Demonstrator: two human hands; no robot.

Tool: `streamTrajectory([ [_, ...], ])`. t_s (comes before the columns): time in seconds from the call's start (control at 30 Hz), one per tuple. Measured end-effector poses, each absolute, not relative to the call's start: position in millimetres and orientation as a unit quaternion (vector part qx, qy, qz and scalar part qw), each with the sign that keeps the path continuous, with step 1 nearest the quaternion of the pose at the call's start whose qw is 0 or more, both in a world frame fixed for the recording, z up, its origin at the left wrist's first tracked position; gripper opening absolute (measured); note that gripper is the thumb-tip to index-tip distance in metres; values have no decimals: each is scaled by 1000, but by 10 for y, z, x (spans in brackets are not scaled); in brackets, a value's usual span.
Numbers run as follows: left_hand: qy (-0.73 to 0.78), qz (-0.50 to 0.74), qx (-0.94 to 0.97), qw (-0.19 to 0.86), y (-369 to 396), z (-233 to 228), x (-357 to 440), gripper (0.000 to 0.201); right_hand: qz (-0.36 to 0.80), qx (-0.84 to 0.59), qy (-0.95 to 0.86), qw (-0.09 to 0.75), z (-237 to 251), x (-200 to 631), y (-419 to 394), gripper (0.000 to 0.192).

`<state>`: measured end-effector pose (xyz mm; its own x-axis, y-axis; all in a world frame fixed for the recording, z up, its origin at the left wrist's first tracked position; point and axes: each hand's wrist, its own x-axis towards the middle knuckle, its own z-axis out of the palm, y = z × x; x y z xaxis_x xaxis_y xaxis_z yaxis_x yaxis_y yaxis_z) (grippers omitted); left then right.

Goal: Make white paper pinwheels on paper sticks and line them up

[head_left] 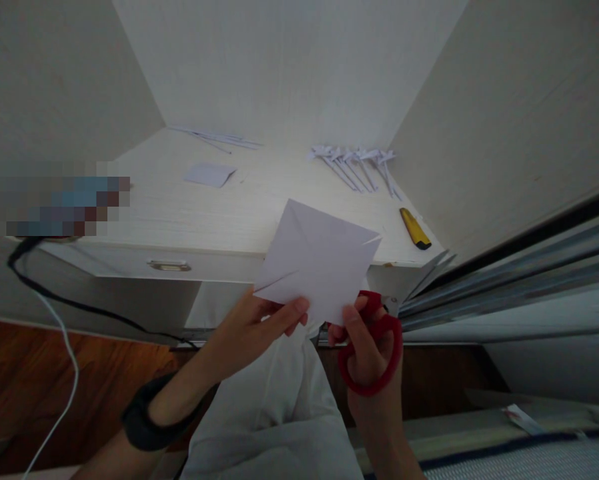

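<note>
1 black wristband (138, 419); pale, creased trousers (269, 420).

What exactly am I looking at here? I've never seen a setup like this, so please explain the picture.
There is no machine: these are a person's own bare hands. The single view comes from a camera worn on the head, looking forward and down. The left hand holds a creased white paper sheet. The right hand holds red-handled scissors, with its thumb at the sheet's near edge. On the white desk lie thin paper sticks, a smaller piece of paper, a row of sticks with folded ends, and a yellow-and-black tool, perhaps a cutter. The patch at far left is pixelated, so I can't tell what it is.
</note>
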<state>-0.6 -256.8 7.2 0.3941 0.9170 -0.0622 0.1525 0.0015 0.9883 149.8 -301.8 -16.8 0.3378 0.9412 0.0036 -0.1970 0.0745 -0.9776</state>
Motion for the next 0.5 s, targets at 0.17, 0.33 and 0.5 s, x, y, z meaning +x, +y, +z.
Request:
streamTrajectory([
  [0.17, 490, 401, 599, 491, -2540, 161, -29, 37, 492, -487, -399, 602, -208, 1510, -3086, 29],
  [0.33, 487, 442, 596, 460, -2490, 205, -102, 35, 530, -465, -418, 572, -314, 1541, -3171, 43],
  [0.5, 475, 441, 616, 449, -2462, 207, -126, 39, 599, -456, -484, 447, -289, 1565, -3236, 54],
])
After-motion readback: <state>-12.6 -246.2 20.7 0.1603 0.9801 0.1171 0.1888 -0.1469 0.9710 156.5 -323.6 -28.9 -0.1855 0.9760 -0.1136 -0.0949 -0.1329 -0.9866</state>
